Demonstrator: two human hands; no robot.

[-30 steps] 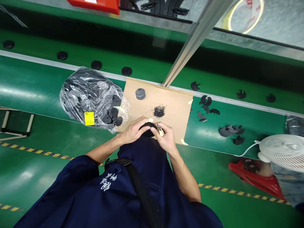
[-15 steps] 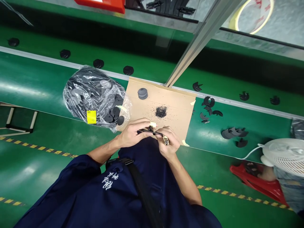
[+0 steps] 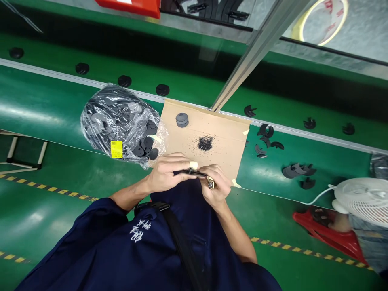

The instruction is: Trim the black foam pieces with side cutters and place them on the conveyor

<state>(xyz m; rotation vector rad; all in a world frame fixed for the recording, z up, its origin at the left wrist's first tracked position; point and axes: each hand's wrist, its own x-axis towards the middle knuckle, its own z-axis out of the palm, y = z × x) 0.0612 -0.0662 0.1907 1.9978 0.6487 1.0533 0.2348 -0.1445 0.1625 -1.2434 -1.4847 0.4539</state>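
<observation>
My left hand [image 3: 166, 173] is closed on one end of a thin black flat part [image 3: 190, 173], seen nearly edge-on. A pale yellow wrap [image 3: 193, 165] shows at its fingertip. My right hand [image 3: 217, 185] grips close to the part's other end. Its curled fingers also hold a small tool with a shiny metal end [image 3: 210, 183], whose kind I cannot make out. Both hands are over the near edge of a cardboard sheet [image 3: 228, 133]. On the sheet lie a heap of black crumbs [image 3: 205, 142] and a short stack of dark round discs [image 3: 182, 119].
Left of the cardboard is a clear plastic bag [image 3: 106, 109] of dark discs. Curved black pieces [image 3: 298, 169] lie at right, near a white fan [image 3: 360, 198]. A metal post [image 3: 236, 76] rises behind the cardboard. Several black parts [image 3: 162, 89] line the green strip beyond the rail.
The black parts beyond the rail have shifted slightly left. My hands have turned the flat part a little, and the left hand sits slightly lower and farther left.
</observation>
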